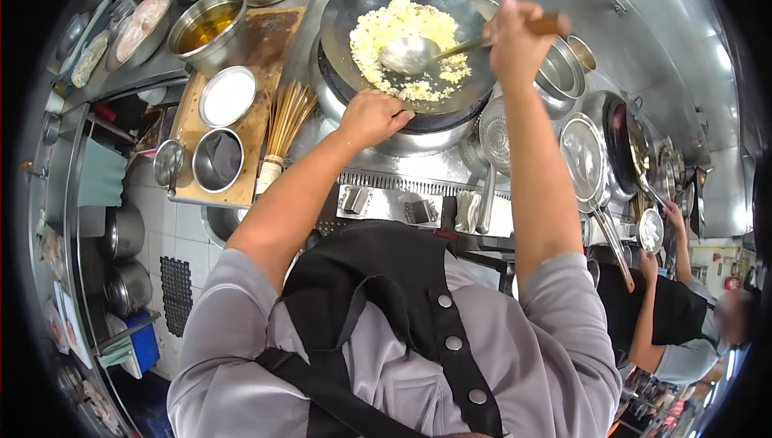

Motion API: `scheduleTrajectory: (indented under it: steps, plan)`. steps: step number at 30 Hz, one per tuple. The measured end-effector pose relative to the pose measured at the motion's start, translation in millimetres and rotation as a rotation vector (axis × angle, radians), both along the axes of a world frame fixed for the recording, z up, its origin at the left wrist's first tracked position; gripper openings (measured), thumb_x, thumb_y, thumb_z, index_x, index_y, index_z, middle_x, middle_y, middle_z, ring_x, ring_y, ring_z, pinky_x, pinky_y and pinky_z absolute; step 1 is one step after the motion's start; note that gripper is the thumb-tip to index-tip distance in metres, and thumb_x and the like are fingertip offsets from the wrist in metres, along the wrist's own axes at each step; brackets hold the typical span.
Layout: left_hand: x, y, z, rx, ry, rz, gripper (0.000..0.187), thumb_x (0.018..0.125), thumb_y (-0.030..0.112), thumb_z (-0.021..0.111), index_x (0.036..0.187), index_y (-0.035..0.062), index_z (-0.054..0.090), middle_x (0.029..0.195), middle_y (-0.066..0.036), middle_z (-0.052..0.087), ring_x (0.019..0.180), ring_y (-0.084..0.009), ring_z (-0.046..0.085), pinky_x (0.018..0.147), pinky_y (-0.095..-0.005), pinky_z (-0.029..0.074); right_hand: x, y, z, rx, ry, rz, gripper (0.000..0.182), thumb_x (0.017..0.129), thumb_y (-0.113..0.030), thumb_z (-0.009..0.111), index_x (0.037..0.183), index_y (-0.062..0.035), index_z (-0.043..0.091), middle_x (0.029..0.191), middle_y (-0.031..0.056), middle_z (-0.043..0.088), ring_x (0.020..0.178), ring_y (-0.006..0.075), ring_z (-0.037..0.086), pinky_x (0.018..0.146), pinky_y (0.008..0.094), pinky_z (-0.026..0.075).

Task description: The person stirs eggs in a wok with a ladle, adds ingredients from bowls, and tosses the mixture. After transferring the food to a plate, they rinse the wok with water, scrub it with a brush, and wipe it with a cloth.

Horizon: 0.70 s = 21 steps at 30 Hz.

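"Where did the food lie?"

"The crumbled yellow-and-white food (376, 26) was spread across the round dark metal wok (339, 46), seated over the shiny steel stove ring (418, 143). Its exact ingredients could not be made out."

"And the right hand (515, 40)?"

"Its grip was clenched around the handle of the long steel ladle (408, 54), whose wooden end projected beyond the fist. Both were blurred, and the ladle's bowl was smeared over the food."

"The left hand (374, 119)?"

"Its grip grasped the wok's near rim; most fingertips were hidden."

"What else was obscured?"

"The right forearm covered one edge of the round perforated steel skimmer (493, 137). A bundle of thin tan bamboo sticks (291, 116) stood plainly beside the wok. At far right, a grey-sleeved co-worker (682, 364), partly hidden, held a small white-filled bowl (650, 231), its contents too small to identify."
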State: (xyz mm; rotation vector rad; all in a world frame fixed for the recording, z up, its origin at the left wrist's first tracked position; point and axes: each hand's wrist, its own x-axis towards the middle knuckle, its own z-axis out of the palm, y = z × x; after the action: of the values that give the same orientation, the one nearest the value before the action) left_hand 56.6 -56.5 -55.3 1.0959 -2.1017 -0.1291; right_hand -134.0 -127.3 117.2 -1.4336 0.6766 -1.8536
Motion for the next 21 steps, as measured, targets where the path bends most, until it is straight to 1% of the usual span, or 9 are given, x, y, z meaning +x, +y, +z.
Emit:
scheduleTrajectory:
  steps: [3,5,7,10,12,15,17,19,21]
  plan:
    - [3,4,1,0.009,-0.005,-0.001,0.036,0.087,0.031,0.068,0.063,0.0057,0.059,0.066,-0.011,0.061,0.069,-0.0344,0.059,0.070,-0.0451,0.048,15,8,30,-0.038,-0.046,0.069,0.017,0.092,-0.005,0.068,0.080,-0.0026,0.056,0.055,0.0024,0.048,0.046,0.0122,0.046,0.048,0.0315,0.045]
    - [3,1,1,0.038,-0.005,0.009,0.036,0.087,0.031,0.068,0.063,0.0058,0.060,0.067,-0.011,0.062,0.068,-0.0345,0.059,0.069,-0.0452,0.048,22,12,9,-0.156,-0.017,0.038,0.017,0.091,-0.007,0.069,0.081,-0.0019,0.056,0.058,0.0034,0.052,0.048,0.0136,0.050,0.047,0.0299,0.044]
    - [3,0,-4,0.026,0.000,0.000,0.035,0.086,0.032,0.069,0.064,0.0061,0.061,0.067,-0.012,0.062,0.070,-0.0341,0.060,0.069,-0.0452,0.048,22,-24,-39,-0.025,0.183,-0.105,0.019,0.090,-0.009,0.071,0.084,-0.0015,0.055,0.064,0.0050,0.056,0.050,0.0140,0.054,0.048,0.0289,0.046]
    - [2,4,-4,0.035,0.005,0.000,0.037,0.086,0.034,0.069,0.063,0.0064,0.061,0.067,-0.012,0.061,0.070,-0.0337,0.060,0.070,-0.0451,0.048,18,-31,22,0.036,0.218,-0.126,0.019,0.090,-0.008,0.071,0.082,-0.0014,0.054,0.064,0.0050,0.056,0.050,0.0132,0.054,0.048,0.0282,0.046]
    - [4,-2,0,0.039,-0.010,0.012,0.037,0.086,0.034,0.069,0.063,0.0065,0.060,0.066,-0.012,0.061,0.070,-0.0337,0.060,0.070,-0.0453,0.048,13,-20,42,-0.054,0.080,-0.003,0.019,0.090,-0.007,0.070,0.082,-0.0014,0.054,0.064,0.0048,0.055,0.049,0.0129,0.053,0.048,0.0289,0.046]
    - [4,4,-2,0.051,-0.019,0.018,0.036,0.088,0.037,0.065,0.067,0.0073,0.065,0.068,-0.013,0.065,0.074,-0.0344,0.063,0.074,-0.0460,0.049,11,-43,-26,-0.025,0.145,-0.197,0.017,0.090,-0.007,0.069,0.083,0.0000,0.056,0.061,0.0036,0.054,0.047,0.0115,0.049,0.046,0.0296,0.044]
    - [4,3,2,0.113,-0.093,0.016,0.037,0.088,0.039,0.065,0.068,0.0074,0.065,0.070,-0.013,0.066,0.074,-0.0340,0.063,0.075,-0.0448,0.049,17,-56,-2,-0.042,0.148,-0.180,0.017,0.090,-0.008,0.070,0.083,0.0004,0.057,0.058,0.0030,0.052,0.048,0.0108,0.049,0.047,0.0293,0.042]
    - [3,3,5,0.136,-0.105,0.024,0.037,0.088,0.039,0.065,0.068,0.0076,0.065,0.070,-0.012,0.066,0.074,-0.0336,0.063,0.076,-0.0443,0.049,24,-59,38,-0.061,0.040,0.013,0.018,0.090,-0.008,0.070,0.085,0.0012,0.056,0.057,0.0034,0.052,0.047,0.0116,0.049,0.047,0.0294,0.044]
    - [3,1,5,0.165,-0.107,0.035,0.038,0.088,0.040,0.065,0.067,0.0079,0.065,0.071,-0.012,0.066,0.074,-0.0331,0.063,0.076,-0.0437,0.048,40,-67,15,-0.046,0.041,-0.012,0.018,0.090,-0.008,0.070,0.083,0.0009,0.056,0.057,0.0033,0.052,0.047,0.0115,0.048,0.047,0.0294,0.042]
